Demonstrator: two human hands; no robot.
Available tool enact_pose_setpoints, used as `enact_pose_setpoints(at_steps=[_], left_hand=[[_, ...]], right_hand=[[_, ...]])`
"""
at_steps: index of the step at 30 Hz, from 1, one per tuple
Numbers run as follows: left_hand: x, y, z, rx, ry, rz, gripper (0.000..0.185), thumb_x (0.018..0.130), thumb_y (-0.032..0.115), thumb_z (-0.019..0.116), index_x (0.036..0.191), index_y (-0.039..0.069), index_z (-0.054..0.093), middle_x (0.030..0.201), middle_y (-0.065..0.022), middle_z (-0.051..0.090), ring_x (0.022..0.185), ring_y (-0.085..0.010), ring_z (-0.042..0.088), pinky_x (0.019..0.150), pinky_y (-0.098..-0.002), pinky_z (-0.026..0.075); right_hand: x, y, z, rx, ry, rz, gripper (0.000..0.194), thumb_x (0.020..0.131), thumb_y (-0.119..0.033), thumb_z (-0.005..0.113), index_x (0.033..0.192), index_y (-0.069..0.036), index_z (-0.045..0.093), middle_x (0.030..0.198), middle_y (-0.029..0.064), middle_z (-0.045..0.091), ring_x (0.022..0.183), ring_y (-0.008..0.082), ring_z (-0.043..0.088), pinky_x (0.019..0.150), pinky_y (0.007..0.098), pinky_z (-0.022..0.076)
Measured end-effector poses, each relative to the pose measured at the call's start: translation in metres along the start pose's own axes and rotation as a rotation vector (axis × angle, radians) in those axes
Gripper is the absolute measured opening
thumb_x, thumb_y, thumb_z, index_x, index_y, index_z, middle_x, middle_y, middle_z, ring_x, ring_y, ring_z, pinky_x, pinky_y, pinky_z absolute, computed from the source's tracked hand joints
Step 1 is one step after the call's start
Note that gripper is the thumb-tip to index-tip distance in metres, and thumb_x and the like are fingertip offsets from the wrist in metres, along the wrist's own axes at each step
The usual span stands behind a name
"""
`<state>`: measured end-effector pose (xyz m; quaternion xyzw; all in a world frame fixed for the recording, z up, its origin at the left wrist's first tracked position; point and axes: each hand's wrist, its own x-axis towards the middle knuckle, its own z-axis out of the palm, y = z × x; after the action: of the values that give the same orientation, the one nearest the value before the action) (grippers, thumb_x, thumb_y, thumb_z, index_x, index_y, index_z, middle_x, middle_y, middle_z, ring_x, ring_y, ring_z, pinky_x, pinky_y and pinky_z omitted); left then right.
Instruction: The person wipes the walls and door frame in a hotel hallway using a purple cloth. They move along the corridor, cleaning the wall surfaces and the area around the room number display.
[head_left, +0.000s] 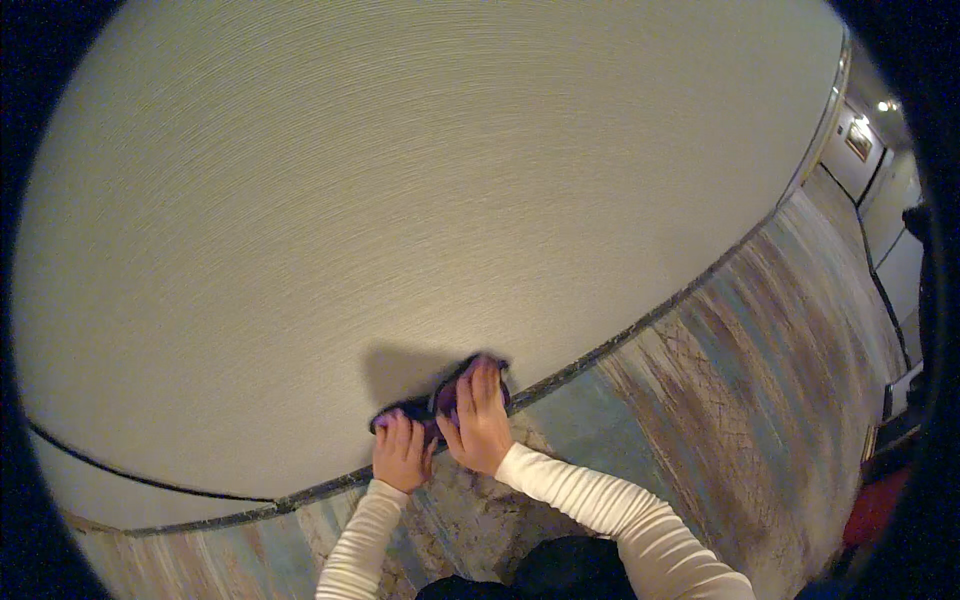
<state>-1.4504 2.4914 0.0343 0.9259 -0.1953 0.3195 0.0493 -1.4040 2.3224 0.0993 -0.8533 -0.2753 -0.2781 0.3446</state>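
Note:
Low at the foot of a pale textured wall (420, 225), both my hands are on a pair of dark purple shoes or slippers (420, 412); their exact kind is hard to tell. My left hand (403, 450) has its fingers over the left one. My right hand (476, 420) grips the other, which is tilted higher against the wall. The pair touches or nearly touches the wall by the dark baseboard (330, 487) and casts a shadow to the left. White ribbed sleeves cover both forearms.
A patterned carpet (675, 375) in brown, teal and beige runs along the wall. At the far right are a framed picture (859, 141), ceiling lights (885, 106) and a red object (877, 510). My dark-clothed knees (570, 570) are at the bottom.

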Motion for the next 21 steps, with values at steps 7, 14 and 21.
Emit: enact_pose_setpoints(at_steps=[7,14,21], left_hand=[[0.134,0.027,-0.072,0.229,0.165,-0.059,0.053,0.089,0.023,0.045,0.133,-0.004,0.038,0.14,-0.0321,0.03,0.13,-0.0508,0.024,0.103,-0.0625,0.017],[0.078,0.051,0.013,0.155,-0.287,0.154,0.045,0.082,0.018,0.047,0.126,0.012,0.052,0.131,-0.0055,0.049,0.114,-0.0185,0.049,0.09,-0.033,0.039],[0.009,0.051,0.071,0.09,-0.739,0.249,0.044,0.086,0.016,0.041,0.128,0.007,0.049,0.135,-0.005,0.046,0.122,-0.019,0.044,0.105,-0.033,0.029]], right_hand=[[0.117,0.011,-0.047,-0.038,0.634,0.06,0.073,0.088,-0.035,0.05,0.137,0.011,0.023,0.143,0.0365,0.013,0.131,0.0544,0.015,0.106,0.061,0.0121],[0.006,0.104,0.035,-0.009,0.629,0.207,0.082,0.082,-0.03,0.046,0.14,0.012,0.004,0.145,0.0359,0.002,0.134,0.0519,0.008,0.11,0.0552,0.0077],[-0.086,0.112,0.107,0.545,0.511,0.891,0.086,0.081,-0.015,0.05,0.14,0.01,-0.007,0.148,0.0296,-0.008,0.138,0.0398,0.002,0.113,0.0401,0.0013]])
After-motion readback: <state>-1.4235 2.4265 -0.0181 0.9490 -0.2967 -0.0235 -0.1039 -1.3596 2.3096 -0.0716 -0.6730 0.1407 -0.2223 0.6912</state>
